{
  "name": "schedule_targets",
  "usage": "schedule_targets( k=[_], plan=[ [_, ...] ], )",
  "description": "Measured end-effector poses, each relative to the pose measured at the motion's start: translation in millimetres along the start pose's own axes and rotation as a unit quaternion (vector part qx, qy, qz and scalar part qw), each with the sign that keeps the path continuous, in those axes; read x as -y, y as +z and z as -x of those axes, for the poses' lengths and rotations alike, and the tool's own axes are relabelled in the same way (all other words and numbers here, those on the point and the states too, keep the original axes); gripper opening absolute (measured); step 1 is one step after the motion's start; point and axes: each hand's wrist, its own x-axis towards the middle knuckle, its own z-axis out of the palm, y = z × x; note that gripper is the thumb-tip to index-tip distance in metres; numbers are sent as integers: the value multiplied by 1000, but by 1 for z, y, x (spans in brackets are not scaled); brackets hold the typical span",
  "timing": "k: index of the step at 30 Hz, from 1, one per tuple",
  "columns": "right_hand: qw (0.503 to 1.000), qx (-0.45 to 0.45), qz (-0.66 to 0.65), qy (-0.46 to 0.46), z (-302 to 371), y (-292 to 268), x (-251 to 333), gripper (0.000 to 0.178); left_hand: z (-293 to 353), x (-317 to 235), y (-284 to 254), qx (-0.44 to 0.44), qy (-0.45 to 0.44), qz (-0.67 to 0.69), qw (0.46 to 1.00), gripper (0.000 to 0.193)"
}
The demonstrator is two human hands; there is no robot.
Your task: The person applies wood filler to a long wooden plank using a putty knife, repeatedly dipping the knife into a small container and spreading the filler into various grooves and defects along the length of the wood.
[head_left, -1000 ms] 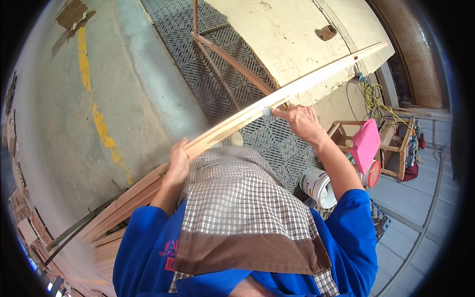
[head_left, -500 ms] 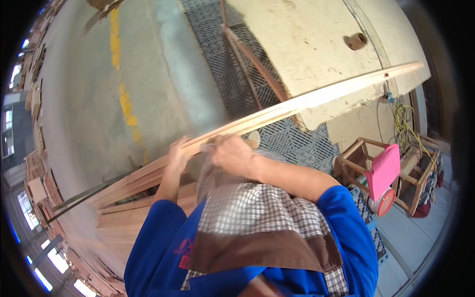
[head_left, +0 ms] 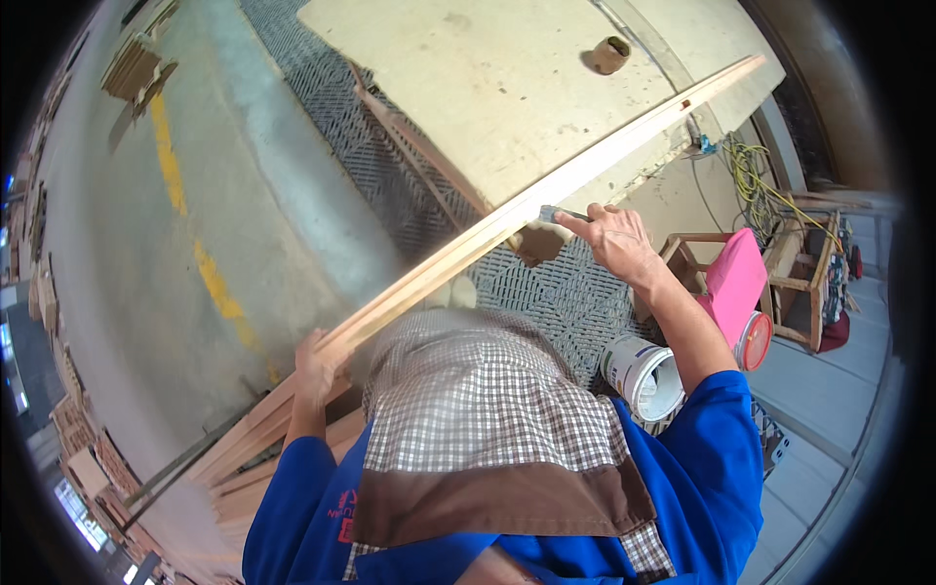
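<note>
A person's left hand (head_left: 314, 367) grips a long wooden strip (head_left: 517, 211) as the right hand (head_left: 621, 241) clasps a small tool (head_left: 549, 213), possibly a scraper, at its edge.

a strip (head_left: 458, 255) runs from the left hand (head_left: 314, 370) rightward across the surface (head_left: 458, 88). on the surface, beyond the strip, sits a cylinder (head_left: 611, 57). the right hand (head_left: 619, 242), a tool (head_left: 550, 213) in its fingers, is on the strip's near side. right of the apron (head_left: 487, 409) stands a bucket (head_left: 624, 363); boards (head_left: 234, 448) lie left.
</note>
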Motion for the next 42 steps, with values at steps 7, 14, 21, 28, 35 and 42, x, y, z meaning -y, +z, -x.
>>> schedule_targets(
  k=[7,14,21,28,35,42],
  plan=[
    [991,62,-100,65,4,-10,64,48,1,-9,6,42,45,-180,982,41],
    [979,54,-132,145,10,-29,40,38,-25,0,-28,19,-87,-75,993,48],
    [978,57,-127,155,27,-10,28,28,-49,-66,-7,0,96,-181,979,25],
    [818,35,-530,218,91,35,-70,43,5,-52,291,90,408,-445,792,43],
    [279,-88,-922,253,140,68,-173,51,10,13,517,138,542,-565,606,75],
    [120,-204,-953,187,185,72,-294,44,-15,49,600,48,440,-693,570,55]
  ],
)
